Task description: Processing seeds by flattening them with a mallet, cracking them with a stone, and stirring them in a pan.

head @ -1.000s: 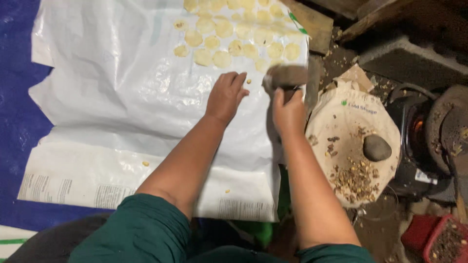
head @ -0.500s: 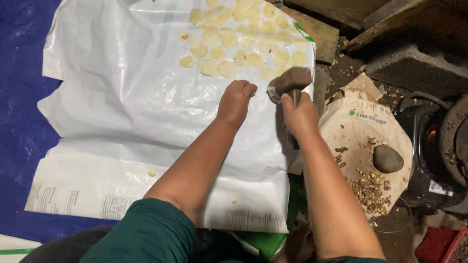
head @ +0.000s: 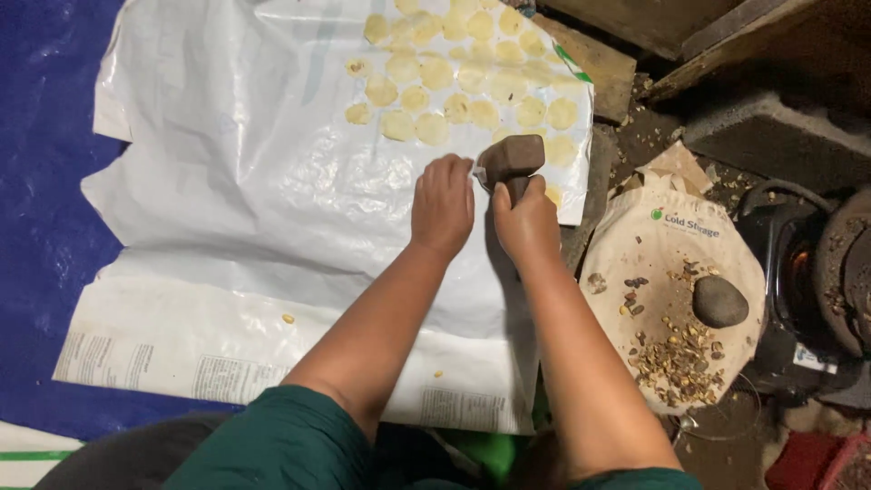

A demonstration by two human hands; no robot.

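right hand [head: 526, 222] gripping mallet [head: 511, 160], left hand [head: 443, 204] flat, fingers curled on sheet [head: 227, 209]; bag [head: 671, 299] right of hands holds stone [head: 719, 300], husks [head: 676, 358]

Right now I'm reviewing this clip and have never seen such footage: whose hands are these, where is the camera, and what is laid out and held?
The single view comes from a camera worn on a person's head, looking down at their own bare hands. The right hand has its grip on a brown mallet; the left hand rests on a white plastic sheet beside it. Pale flattened discs lie in rows on the sheet. To the right, a round tray holds brown shell bits and a dark stone. A blue tarp lies beneath.
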